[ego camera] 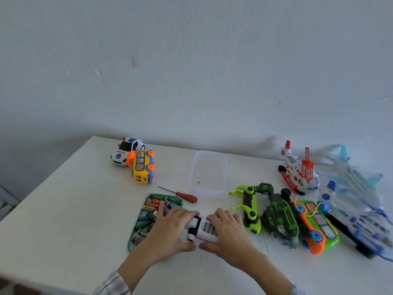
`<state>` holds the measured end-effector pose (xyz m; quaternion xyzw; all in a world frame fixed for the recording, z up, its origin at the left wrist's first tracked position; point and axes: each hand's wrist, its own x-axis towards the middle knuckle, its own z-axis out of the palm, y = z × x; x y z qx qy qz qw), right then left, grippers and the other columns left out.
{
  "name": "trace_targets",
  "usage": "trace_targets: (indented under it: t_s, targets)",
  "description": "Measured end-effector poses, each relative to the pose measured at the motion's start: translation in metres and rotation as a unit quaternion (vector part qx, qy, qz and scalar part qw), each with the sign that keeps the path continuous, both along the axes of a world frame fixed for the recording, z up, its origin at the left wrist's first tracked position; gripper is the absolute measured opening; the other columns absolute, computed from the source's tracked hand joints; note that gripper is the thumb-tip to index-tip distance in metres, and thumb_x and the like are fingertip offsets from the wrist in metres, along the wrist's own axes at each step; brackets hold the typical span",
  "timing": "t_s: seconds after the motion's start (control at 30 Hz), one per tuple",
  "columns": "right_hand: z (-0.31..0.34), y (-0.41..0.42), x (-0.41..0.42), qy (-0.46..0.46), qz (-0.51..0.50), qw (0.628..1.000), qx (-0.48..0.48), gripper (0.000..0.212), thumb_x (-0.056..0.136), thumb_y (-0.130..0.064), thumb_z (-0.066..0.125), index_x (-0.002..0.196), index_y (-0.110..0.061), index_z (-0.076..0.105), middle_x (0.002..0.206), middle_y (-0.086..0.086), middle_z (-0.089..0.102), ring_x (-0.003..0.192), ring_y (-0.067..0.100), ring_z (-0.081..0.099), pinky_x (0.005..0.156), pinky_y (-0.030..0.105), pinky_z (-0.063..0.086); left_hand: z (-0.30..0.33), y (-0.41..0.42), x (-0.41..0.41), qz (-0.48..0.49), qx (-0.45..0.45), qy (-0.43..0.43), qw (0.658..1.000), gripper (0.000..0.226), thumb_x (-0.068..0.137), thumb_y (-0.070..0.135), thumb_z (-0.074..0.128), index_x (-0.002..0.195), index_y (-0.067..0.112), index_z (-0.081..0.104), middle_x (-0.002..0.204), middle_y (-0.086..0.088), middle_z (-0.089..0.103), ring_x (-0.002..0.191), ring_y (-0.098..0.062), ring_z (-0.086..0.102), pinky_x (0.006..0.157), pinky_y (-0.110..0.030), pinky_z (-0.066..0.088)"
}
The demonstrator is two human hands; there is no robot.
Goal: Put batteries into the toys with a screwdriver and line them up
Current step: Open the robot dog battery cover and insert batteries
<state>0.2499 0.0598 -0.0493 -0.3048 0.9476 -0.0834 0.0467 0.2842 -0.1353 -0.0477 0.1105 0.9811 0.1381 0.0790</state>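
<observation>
white toy: a smooth white plastic toy with black joints and a ribbed grey grille lies on its side at the near middle of the table, just right of the battery tray
left hand: the left hand wraps the toy's left end, fingers curled over the top and thumb under the near side, gripping it
right hand: the right hand covers the toy's right end, fingers curled over it and thumb at the near edge, holding it; the two thumbs nearly meet
battery tray: a flat teal tray with rounded corners holds a loose heap of cylindrical batteries in red, green and dark casings; the left hand overlaps its right side
screwdriver: a screwdriver with a thin metal shaft and ridged red handle lies on the table just beyond the tray's far right corner, apart from both hands
clear box: a translucent plastic box with rounded corners sits beyond the tray and to its right
far toys: a glossy white police car and a yellow bus on its side touch each other, beyond the tray near the far left edge
right cluster: well right of the tray, a lime-and-black robot, a dark green vehicle, an orange-and-green car, a red-and-white helicopter and a white-and-blue plane crowd together
table: the matte white table has bare room left of the tray and along the near edge
</observation>
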Motion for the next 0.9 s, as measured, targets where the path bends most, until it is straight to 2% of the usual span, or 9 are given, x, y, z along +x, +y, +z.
trace_targets:
  t_s: [0.07,0.17,0.33,0.47,0.67,0.9]
  targets:
    - [-0.002,-0.005,0.0,0.002,0.013,1.0,0.0,0.075,0.068,-0.071,0.027,0.125,-0.025,0.045,0.112,-0.004,0.041,0.106,0.019,0.042,0.088,0.029,0.027,0.0,0.005,-0.003,-0.003,-0.03,-0.003,1.0,0.083,0.079,0.063,0.06,0.148,0.038,0.021,0.143,0.014,0.033,0.138,-0.008,0.022,0.115,-0.053,-0.014]
    - [-0.004,-0.01,-0.002,-0.003,0.027,1.0,-0.008,0.08,0.067,-0.071,0.021,0.125,-0.02,0.046,0.111,-0.001,0.042,0.104,0.019,0.043,0.084,0.028,0.026,-0.004,0.01,-0.007,-0.006,-0.042,-0.004,0.999,0.079,0.079,0.058,0.064,0.146,0.039,0.026,0.144,0.016,0.034,0.139,-0.008,0.022,0.114,-0.059,-0.013]
    - [-0.003,-0.007,-0.002,0.007,0.057,0.998,0.006,0.085,0.07,-0.075,0.012,0.122,-0.016,0.045,0.111,0.001,0.043,0.101,0.019,0.043,0.086,0.029,0.029,-0.013,0.01,-0.008,0.013,-0.007,0.011,1.0,0.071,0.072,0.05,0.069,0.135,0.039,0.039,0.13,0.021,0.046,0.132,-0.002,0.03,0.113,-0.06,-0.016]
    - [-0.008,-0.007,-0.003,0.017,0.065,0.998,-0.007,0.074,0.078,-0.071,0.022,0.117,-0.014,0.048,0.105,0.002,0.045,0.095,0.021,0.047,0.081,0.03,0.031,-0.013,0.01,-0.01,0.014,0.003,0.015,1.0,0.07,0.069,0.049,0.07,0.132,0.038,0.041,0.125,0.021,0.049,0.129,-0.004,0.034,0.113,-0.06,-0.015]
    - [-0.004,-0.006,-0.001,0.013,0.062,0.998,0.009,0.078,0.079,-0.077,0.017,0.12,-0.016,0.043,0.107,0.0,0.042,0.095,0.019,0.044,0.083,0.029,0.032,-0.009,0.012,-0.011,0.009,0.004,0.013,1.0,0.067,0.069,0.049,0.069,0.13,0.038,0.043,0.12,0.019,0.053,0.125,-0.006,0.038,0.113,-0.06,-0.014]
    - [0.001,-0.003,-0.001,-0.007,0.07,0.997,0.015,0.07,0.08,-0.069,0.024,0.125,-0.017,0.039,0.11,0.0,0.041,0.095,0.017,0.042,0.086,0.027,0.032,-0.01,0.014,-0.011,0.011,-0.003,0.017,1.0,0.068,0.068,0.053,0.067,0.13,0.039,0.043,0.117,0.019,0.055,0.123,-0.006,0.041,0.113,-0.06,-0.015]
